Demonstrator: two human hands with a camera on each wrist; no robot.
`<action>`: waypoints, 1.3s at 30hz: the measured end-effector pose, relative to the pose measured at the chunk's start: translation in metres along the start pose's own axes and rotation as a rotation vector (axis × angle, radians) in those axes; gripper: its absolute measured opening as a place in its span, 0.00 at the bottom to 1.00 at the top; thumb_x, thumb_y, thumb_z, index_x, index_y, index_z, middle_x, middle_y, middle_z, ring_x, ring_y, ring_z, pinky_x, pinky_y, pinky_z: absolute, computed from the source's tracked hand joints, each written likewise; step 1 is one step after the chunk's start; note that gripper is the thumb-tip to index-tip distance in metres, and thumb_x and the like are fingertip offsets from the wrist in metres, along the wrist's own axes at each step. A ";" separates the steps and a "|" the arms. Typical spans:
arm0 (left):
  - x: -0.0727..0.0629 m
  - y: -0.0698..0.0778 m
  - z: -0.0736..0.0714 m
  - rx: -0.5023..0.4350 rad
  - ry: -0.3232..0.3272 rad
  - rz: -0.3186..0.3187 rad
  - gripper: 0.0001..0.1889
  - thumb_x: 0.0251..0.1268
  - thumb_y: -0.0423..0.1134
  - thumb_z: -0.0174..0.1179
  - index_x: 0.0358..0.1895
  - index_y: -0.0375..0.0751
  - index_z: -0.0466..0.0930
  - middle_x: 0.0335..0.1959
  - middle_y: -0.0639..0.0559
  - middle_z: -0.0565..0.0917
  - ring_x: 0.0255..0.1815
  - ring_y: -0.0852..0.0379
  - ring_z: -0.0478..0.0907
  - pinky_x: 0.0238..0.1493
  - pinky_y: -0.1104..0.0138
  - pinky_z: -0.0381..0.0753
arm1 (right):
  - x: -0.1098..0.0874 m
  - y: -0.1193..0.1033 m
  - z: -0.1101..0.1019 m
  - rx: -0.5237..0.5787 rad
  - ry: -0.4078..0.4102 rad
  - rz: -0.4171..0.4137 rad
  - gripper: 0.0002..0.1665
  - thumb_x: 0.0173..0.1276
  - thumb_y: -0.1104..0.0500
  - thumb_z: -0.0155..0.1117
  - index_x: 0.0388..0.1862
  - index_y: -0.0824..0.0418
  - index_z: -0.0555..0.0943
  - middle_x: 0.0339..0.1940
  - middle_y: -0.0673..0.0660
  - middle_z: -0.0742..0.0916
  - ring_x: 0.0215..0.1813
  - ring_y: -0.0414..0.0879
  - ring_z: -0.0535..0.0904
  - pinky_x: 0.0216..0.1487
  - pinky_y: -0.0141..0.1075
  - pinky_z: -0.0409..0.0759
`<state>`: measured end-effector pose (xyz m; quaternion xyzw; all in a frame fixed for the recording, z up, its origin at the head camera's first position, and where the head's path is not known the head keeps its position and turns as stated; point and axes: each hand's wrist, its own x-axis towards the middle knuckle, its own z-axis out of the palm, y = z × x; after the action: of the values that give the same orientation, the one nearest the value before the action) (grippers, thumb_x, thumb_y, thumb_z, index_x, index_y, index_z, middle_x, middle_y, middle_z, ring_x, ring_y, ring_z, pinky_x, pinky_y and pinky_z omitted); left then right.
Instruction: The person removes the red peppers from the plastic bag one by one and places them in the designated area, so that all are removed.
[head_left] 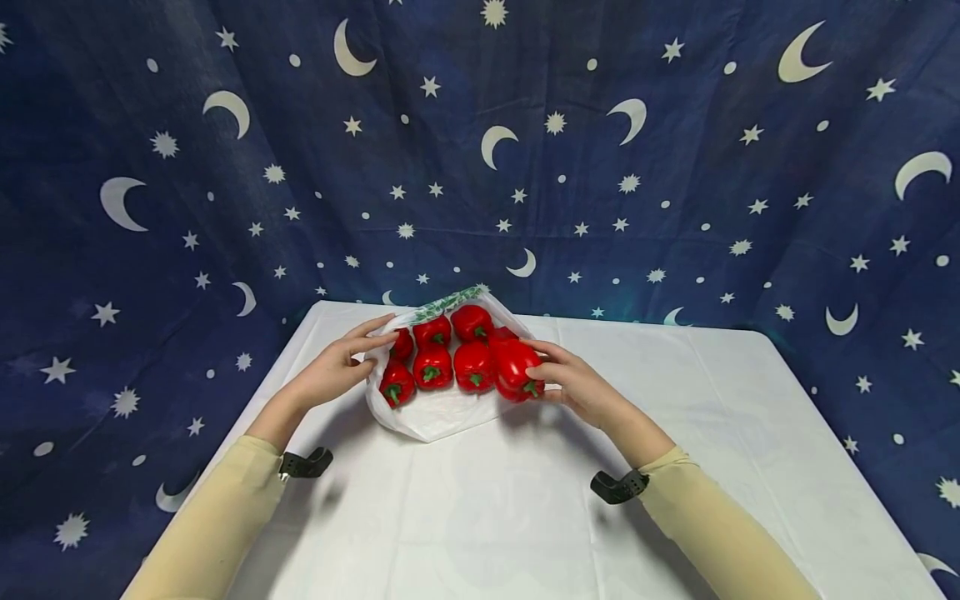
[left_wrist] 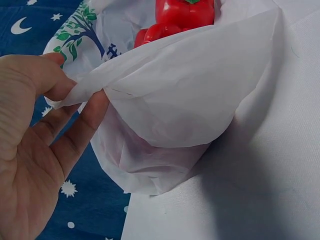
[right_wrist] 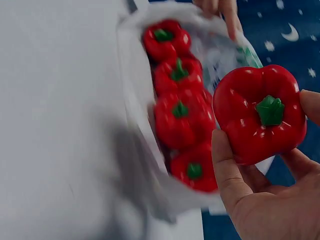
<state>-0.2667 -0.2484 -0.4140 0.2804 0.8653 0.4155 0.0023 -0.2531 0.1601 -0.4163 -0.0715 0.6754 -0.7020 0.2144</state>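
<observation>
A white plastic bag (head_left: 442,421) with a green leafy tree print lies open on the table, several red bell peppers (head_left: 432,365) with green stems grouped inside it. At its left side, my left hand (head_left: 335,369) pinches the bag's rim between thumb and fingers, and the left wrist view shows the thin plastic (left_wrist: 185,95) pulled up there. My right hand (head_left: 581,386) grips one red bell pepper (right_wrist: 250,112) by its sides, the stem end facing the right wrist camera. In the head view this pepper overlaps the bag's right side and partly hides another pepper behind it.
A white cloth covers the table (head_left: 517,517), and its far edge runs just behind the bag. Dark blue fabric (head_left: 555,167) with moons and stars hangs behind and at both sides. Black straps (head_left: 618,487) sit at both wrists over pale sleeves.
</observation>
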 end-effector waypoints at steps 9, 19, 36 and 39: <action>0.000 -0.002 0.001 0.010 0.000 -0.029 0.27 0.73 0.25 0.52 0.72 0.46 0.75 0.81 0.61 0.58 0.66 0.52 0.64 0.35 0.66 0.72 | -0.001 -0.005 -0.053 0.031 0.128 -0.008 0.40 0.72 0.62 0.59 0.82 0.55 0.62 0.78 0.64 0.64 0.68 0.61 0.68 0.60 0.50 0.79; 0.001 -0.002 0.000 0.007 0.005 -0.015 0.28 0.72 0.23 0.51 0.73 0.44 0.74 0.81 0.55 0.59 0.68 0.51 0.65 0.39 0.67 0.73 | 0.006 -0.007 -0.097 0.051 0.209 0.030 0.44 0.75 0.58 0.61 0.85 0.52 0.55 0.81 0.63 0.58 0.68 0.60 0.66 0.68 0.53 0.71; -0.001 -0.004 0.000 0.027 0.015 -0.017 0.27 0.72 0.23 0.52 0.73 0.36 0.72 0.81 0.53 0.59 0.64 0.50 0.64 0.37 0.66 0.71 | 0.024 0.009 -0.143 0.011 0.286 0.084 0.46 0.77 0.57 0.60 0.86 0.52 0.50 0.83 0.63 0.57 0.69 0.63 0.69 0.69 0.50 0.70; -0.001 -0.004 -0.001 0.010 0.008 -0.016 0.27 0.72 0.24 0.52 0.74 0.37 0.71 0.81 0.55 0.59 0.63 0.50 0.66 0.36 0.66 0.72 | 0.027 0.012 -0.145 -0.001 0.294 0.097 0.46 0.76 0.58 0.60 0.86 0.53 0.50 0.83 0.63 0.56 0.70 0.65 0.67 0.70 0.52 0.68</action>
<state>-0.2677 -0.2514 -0.4168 0.2719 0.8694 0.4125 0.0007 -0.3315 0.2822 -0.4449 0.0647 0.7025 -0.6934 0.1468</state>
